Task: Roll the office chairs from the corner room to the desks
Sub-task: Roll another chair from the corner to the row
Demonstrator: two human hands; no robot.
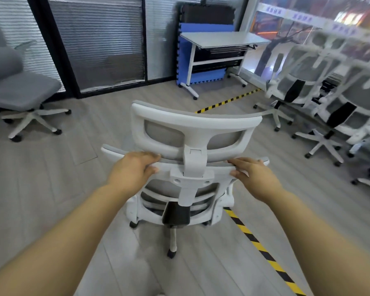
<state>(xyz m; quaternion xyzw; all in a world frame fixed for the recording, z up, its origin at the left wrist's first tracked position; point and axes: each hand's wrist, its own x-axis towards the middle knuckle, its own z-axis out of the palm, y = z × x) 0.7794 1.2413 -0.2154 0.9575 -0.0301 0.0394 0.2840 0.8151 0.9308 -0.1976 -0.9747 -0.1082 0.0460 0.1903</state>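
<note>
A white-framed office chair [192, 129] with grey mesh and a headrest stands right in front of me, its back toward me, on castors on the wood floor. My left hand [135, 167] grips the top edge of its backrest on the left, fingers curled over the rim. My right hand [252, 174] grips the same edge on the right, thumb under the rim. The chair's seat is hidden behind its backrest.
A grey fabric chair [24, 90] stands at the left by the glass wall with blinds. Several white mesh chairs [320, 90] line the right side. A white wheeled desk [220, 39] stands at the back before blue mats. Yellow-black floor tape [263, 251] runs along the right.
</note>
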